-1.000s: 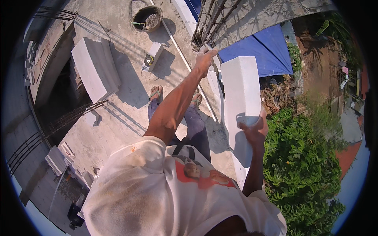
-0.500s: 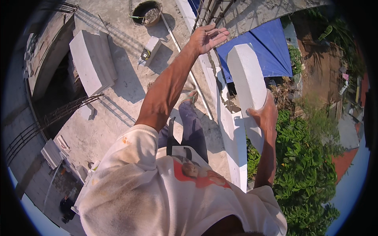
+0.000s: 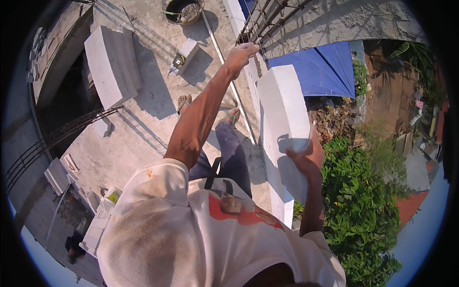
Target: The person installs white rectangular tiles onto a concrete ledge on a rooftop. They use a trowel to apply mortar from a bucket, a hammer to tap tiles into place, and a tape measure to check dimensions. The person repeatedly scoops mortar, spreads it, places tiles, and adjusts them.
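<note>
A long white lightweight concrete block [image 3: 282, 110] is at the top of the low white block wall [image 3: 286, 213], overlapping its line. My right hand [image 3: 308, 155] grips the block's outer side near its close end, the thumb lying over its face. Further ahead, my left hand [image 3: 240, 58] is raised over the wall near the block's far end. Its fingers are drawn together close to a thin string; whether they pinch it is too small to tell. How the block's underside rests is hidden.
Vertical rebar [image 3: 275, 21] rises at the wall's far end. A long pale pole [image 3: 229, 79] lies beside the wall. On the floor are a mortar bucket [image 3: 187, 12], a block with a tape measure [image 3: 179, 60], and stacked blocks [image 3: 109, 67]. Foliage [image 3: 356, 201] grows below the outer side.
The block has moved left and nearer, over the wall's line, with my right hand still on it. My left hand has gone from spread fingers to fingers drawn together, slightly lower and left.
</note>
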Tool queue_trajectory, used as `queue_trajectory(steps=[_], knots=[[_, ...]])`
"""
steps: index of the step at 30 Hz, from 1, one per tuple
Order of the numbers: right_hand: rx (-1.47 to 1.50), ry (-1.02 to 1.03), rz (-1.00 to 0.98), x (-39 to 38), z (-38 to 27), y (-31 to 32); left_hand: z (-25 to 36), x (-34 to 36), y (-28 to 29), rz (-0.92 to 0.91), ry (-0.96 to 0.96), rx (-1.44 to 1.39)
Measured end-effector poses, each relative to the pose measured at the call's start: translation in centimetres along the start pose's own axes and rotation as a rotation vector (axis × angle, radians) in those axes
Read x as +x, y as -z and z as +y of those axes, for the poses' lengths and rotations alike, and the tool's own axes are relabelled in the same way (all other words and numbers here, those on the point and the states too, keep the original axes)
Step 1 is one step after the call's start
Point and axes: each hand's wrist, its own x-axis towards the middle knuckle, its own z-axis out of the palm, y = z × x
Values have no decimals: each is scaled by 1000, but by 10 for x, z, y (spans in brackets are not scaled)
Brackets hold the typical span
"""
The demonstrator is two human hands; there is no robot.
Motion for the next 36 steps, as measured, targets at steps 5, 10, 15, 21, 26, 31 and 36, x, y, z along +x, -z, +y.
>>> queue_trajectory(steps=[5, 10, 15, 21, 26, 31, 36], knots=[[-26, 14, -23, 12, -26, -63, -121, -91, 17, 273, 393, -105], [-66, 38, 15, 60, 1, -147, -228, -109, 5, 145, 518, -324], [80, -28, 37, 120, 24, -184, -198, -57, 7, 279, 609, -4], [136, -105, -26, 141, 29, -207, -203, -48, 22, 304, 517, 30], [142, -117, -69, 144, 31, -220, -217, -54, 46, 242, 498, -7], [169, -145, 0, 149, 33, -209, -221, -32, 26, 238, 497, 61], [116, -39, 133, 156, 31, -201, -223, -4, 26, 164, 384, 53]])
